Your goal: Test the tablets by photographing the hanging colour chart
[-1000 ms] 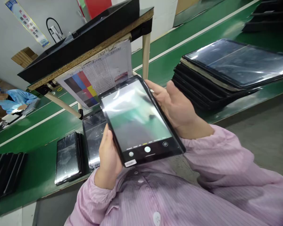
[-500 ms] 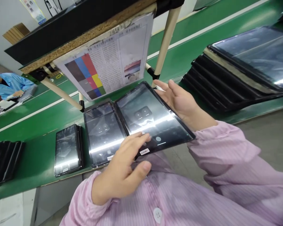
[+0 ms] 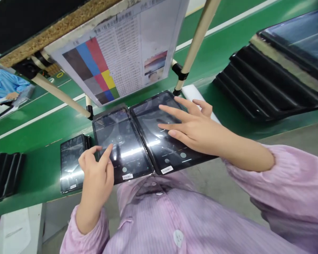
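Two dark tablets lie side by side on the green bench, each with a white label at its near edge. Over the right tablet (image 3: 159, 141) my right hand (image 3: 193, 127) is spread open, fingers across the screen. My left hand (image 3: 96, 169) is at the left tablet (image 3: 132, 151), its index finger stretched over the screen and the others bent. Whether the fingertips press the glass I cannot tell. Both hands hold nothing. Faint icons and round buttons show on the two screens.
Smaller tablets are stacked at the left (image 3: 72, 162). Black ridged trays stand at the far left (image 3: 5, 176) and right (image 3: 265, 84), a tablet on the right ones. A printed colour sheet (image 3: 127, 53) hangs from a pipe frame (image 3: 198, 42). A person in blue (image 3: 5, 86) sits beyond.
The right tablet, tilted in my right hand before, now lies flat. My right hand has moved from its edge onto the screen. My left hand has shifted left to the other tablet.
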A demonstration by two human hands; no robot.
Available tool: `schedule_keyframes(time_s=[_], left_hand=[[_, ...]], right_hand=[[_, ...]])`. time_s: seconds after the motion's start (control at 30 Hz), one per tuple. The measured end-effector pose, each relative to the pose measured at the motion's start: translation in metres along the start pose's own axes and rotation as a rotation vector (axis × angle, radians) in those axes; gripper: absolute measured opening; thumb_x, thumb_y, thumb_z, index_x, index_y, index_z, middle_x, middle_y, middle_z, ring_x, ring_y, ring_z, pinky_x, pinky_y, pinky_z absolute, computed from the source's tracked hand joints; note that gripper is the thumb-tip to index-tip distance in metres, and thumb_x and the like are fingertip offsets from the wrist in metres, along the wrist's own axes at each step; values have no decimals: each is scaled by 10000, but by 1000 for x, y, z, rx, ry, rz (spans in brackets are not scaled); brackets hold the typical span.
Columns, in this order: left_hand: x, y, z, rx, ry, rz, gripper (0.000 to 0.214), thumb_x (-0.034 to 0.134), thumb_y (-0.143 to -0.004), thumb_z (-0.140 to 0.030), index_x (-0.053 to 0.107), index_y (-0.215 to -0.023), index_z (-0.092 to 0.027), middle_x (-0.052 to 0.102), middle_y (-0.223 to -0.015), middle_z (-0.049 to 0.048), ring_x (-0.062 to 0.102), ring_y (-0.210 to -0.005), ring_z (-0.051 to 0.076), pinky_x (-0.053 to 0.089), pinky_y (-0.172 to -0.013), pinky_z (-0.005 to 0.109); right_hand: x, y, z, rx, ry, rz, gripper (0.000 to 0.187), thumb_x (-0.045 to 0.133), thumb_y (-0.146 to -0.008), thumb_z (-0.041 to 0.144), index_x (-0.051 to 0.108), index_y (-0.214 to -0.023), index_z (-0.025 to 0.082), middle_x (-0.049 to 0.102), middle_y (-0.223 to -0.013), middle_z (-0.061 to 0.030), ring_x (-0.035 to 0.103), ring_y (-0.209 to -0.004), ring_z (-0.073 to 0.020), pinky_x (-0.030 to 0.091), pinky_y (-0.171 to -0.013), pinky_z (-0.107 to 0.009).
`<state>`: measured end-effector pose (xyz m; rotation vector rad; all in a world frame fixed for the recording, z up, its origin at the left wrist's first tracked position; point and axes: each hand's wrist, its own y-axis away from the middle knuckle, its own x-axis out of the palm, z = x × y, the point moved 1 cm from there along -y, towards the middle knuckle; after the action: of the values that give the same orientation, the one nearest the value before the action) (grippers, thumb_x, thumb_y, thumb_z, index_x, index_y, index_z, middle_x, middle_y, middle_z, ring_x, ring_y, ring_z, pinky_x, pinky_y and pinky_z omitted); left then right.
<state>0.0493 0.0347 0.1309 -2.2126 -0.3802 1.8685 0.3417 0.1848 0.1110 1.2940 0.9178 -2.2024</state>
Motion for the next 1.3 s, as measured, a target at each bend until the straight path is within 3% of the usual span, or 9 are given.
schedule_keyframes(time_s=[0.23,0.33,0.47,0.8,1.0,1.07,1.17,1.23,1.3], left_hand=[[7,-21,-6,-22,-174,-31,406,467,-925,-181,749,-1216,-203,482,-1229,194,395,-1167,377,367,-996,605],[11,-22,-5,-36,-185,21,397,471,-928,-204,753,-1207,-214,496,-1193,184,404,-1140,378,368,-972,621],[9,-20,-8,9,-93,-54,372,496,-932,-222,754,-1199,-243,487,-1179,156,402,-1154,360,334,-1020,624],[8,-25,-38,104,-126,51,410,447,-958,-178,732,-1250,-215,464,-1220,175,414,-1177,361,365,-1003,596],[11,-31,-44,82,-133,87,424,458,-941,-186,715,-1274,-242,479,-1244,172,415,-1177,360,401,-957,574],[13,-34,-47,81,-129,99,414,473,-931,-193,726,-1253,-249,492,-1245,166,421,-1184,360,405,-964,573],[13,-35,-41,77,-114,123,402,484,-929,-213,733,-1242,-252,517,-1249,165,443,-1195,368,405,-980,594],[11,-31,-25,32,-72,93,405,470,-949,-248,713,-1273,-250,523,-1268,165,452,-1228,371,387,-1025,620],[11,-23,-1,-77,37,39,434,473,-965,-304,651,-1357,-249,514,-1332,161,444,-1306,365,339,-1109,628]], right_hand=[[-14,10,2,100,-85,-207,625,199,-1036,585,737,-1241,342,333,-1647,-10,283,-1512,-396,190,-1188,-674],[-16,20,-1,152,-72,-187,605,209,-1039,576,746,-1211,356,411,-1604,-14,324,-1494,-392,230,-1162,-688],[-14,29,-8,196,13,-152,581,222,-1047,531,779,-1092,375,482,-1552,25,363,-1473,-377,284,-1121,-662],[-2,33,-14,182,96,-227,622,205,-1065,499,802,-1015,330,534,-1513,0,396,-1462,-338,292,-1125,-621],[-10,39,-12,228,-115,-472,690,204,-1054,548,779,-1122,174,452,-1567,-130,460,-1427,-314,333,-1178,-541],[-10,41,-15,359,-158,-439,680,234,-1041,550,749,-1194,133,509,-1504,-177,527,-1365,-306,384,-1159,-511],[-5,37,-22,579,-211,-199,583,408,-975,524,689,-1308,136,659,-1284,-189,629,-1208,-322,465,-1084,-517],[-1,30,-27,694,-314,10,551,527,-917,489,648,-1360,185,705,-1189,-155,677,-1085,-317,520,-1002,-500],[1,23,-31,805,-459,113,552,574,-901,480,609,-1391,227,708,-1198,-125,695,-1013,-291,546,-943,-462]])
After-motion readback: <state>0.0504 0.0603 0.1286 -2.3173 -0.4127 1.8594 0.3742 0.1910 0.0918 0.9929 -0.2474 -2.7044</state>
